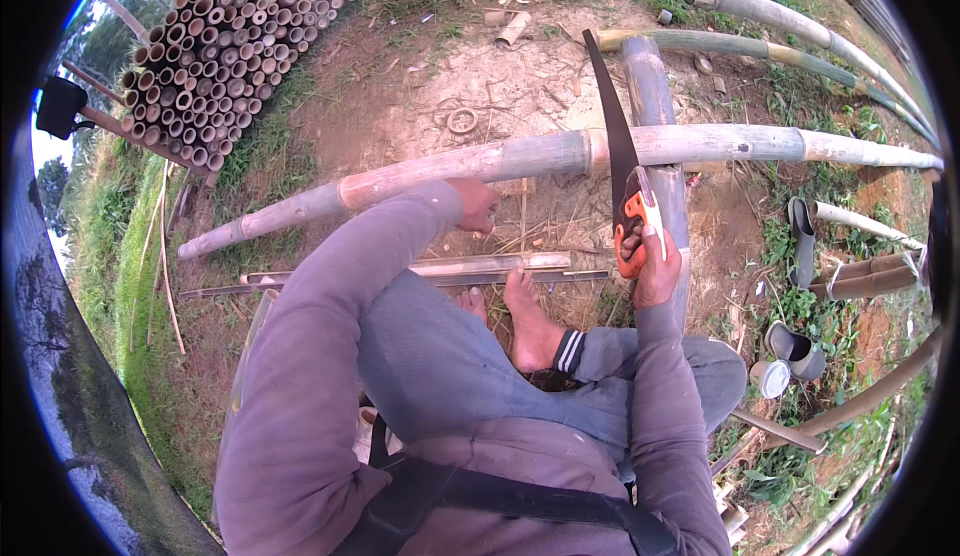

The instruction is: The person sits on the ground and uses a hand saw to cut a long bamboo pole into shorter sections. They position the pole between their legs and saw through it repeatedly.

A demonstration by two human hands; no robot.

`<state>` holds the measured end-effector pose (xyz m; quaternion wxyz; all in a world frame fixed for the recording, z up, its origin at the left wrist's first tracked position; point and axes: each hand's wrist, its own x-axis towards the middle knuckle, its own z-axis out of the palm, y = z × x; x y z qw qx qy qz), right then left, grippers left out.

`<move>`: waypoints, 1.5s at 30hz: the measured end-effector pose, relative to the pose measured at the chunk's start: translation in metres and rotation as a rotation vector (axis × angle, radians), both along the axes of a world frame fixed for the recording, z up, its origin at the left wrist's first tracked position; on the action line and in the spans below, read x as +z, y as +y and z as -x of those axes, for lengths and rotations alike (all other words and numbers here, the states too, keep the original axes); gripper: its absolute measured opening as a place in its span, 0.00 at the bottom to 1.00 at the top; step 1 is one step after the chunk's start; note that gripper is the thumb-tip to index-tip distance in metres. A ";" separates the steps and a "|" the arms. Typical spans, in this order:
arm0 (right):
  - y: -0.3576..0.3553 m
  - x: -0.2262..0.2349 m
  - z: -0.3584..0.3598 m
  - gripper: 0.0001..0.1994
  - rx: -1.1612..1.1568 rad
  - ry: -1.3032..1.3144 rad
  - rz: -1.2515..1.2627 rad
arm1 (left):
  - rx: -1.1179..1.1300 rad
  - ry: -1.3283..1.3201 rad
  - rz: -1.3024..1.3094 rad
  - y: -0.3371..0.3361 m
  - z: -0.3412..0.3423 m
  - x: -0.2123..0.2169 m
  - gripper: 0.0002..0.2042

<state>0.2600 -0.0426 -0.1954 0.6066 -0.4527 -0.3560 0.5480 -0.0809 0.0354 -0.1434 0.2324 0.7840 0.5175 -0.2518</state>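
A long bamboo pole (520, 159) lies across in front of me, over a thicker bamboo length (650, 86) that runs away from me. My right hand (658, 268) is closed around the orange and white handle of a handsaw (615, 116). The dark blade points away from me and passes over the pole near one of its joints. Beside the pole's near side is my left hand (475, 206), its fingers curled in. Whatever those fingers might hold is hidden; whether they touch the pole I cannot tell.
Cut bamboo tubes (240, 31) are stacked at the far left. Split bamboo strips (490, 266) lie by my bare feet (530, 326). More poles (800, 26) stretch along the far right. Grey shoes (795, 348) and a white tub (770, 378) are at the right. A bamboo ring (462, 120) lies beyond the pole.
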 end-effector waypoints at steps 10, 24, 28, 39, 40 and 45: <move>-0.015 0.002 0.005 0.18 -0.042 -0.360 -0.229 | -0.020 -0.011 -0.057 -0.001 0.003 0.006 0.30; 0.002 -0.001 -0.043 0.19 -0.578 -1.540 -0.284 | 0.031 0.037 -0.050 -0.002 0.006 0.011 0.31; 0.006 -0.011 -0.050 0.21 -0.404 -1.650 -0.242 | 0.010 -0.008 -0.061 0.000 0.007 0.008 0.31; 0.015 -0.004 -0.076 0.25 0.066 -1.821 0.015 | 0.023 -0.029 -0.055 -0.001 0.021 0.000 0.33; 0.014 -0.004 -0.078 0.25 0.051 -1.810 0.009 | 0.022 -0.021 -0.060 -0.001 0.023 -0.002 0.33; 0.015 -0.013 -0.082 0.23 -0.268 -1.595 0.017 | 0.020 0.001 -0.078 -0.001 0.022 -0.003 0.33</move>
